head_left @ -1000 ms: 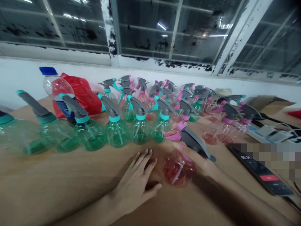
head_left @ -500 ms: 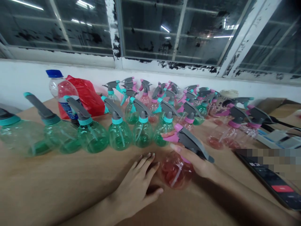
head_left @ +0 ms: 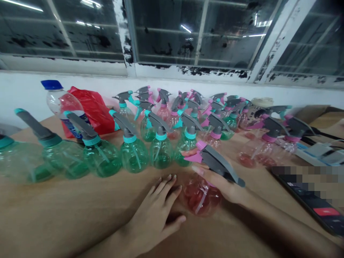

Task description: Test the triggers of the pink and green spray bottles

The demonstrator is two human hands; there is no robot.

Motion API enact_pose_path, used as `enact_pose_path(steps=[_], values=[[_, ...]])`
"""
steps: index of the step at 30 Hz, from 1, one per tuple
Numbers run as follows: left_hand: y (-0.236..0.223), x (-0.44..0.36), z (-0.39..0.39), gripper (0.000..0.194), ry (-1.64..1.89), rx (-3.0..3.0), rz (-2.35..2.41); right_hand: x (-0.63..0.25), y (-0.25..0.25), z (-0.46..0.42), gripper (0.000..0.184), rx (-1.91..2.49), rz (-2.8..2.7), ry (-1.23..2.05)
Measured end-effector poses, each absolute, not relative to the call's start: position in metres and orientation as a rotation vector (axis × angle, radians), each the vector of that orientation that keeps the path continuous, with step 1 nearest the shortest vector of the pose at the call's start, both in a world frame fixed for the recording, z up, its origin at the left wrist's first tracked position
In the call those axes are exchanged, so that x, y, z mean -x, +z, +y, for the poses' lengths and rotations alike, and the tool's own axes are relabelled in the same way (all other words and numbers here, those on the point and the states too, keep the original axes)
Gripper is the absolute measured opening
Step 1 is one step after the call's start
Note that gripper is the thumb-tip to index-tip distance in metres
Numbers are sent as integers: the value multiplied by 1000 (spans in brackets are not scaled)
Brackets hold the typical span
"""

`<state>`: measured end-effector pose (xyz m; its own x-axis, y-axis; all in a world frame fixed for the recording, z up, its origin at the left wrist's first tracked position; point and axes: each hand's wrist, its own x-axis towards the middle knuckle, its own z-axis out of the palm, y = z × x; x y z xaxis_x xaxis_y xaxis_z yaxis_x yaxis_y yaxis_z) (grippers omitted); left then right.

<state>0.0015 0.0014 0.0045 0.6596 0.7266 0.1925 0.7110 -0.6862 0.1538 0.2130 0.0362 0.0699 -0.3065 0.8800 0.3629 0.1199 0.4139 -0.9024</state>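
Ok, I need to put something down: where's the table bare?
Widest: the bare table left of the left hand, before the green bottles. Smaller: between the right hand and the phone. Crowded: the back, where more spray bottles stand close together toward the wall.

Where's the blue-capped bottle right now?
Head view, left side: the blue-capped bottle stands just in front of the red bag, behind the left part of the front row of green sprayers.

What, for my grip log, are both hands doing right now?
Left hand: open, palm down on the table, holding nothing.
Right hand: closed, holding the front pink bottle by its neck.
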Motion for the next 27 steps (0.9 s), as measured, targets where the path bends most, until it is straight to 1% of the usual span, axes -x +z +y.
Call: enact_pose_path(steps=[4,7,10,14,19,27], values=[[5,-1,2,56,345,-2793,1226,-212,73,37,19,899,-1746,943],[5,-1,2,57,335,-2817,1217,-212,78,36,11,943,-1792,802],[5,-2,3,57,328,-2833,1214,-214,80,33,16,965,-1838,726],[6,-2,2,57,308,-2820,1224,-214,78,31,11,892,-1775,794],[6,-2,2,57,313,-2816,1221,-212,77,32,22,858,-1694,949],[5,-3,2,58,287,-2859,1225,-212,73,34,20,816,-1664,985]])
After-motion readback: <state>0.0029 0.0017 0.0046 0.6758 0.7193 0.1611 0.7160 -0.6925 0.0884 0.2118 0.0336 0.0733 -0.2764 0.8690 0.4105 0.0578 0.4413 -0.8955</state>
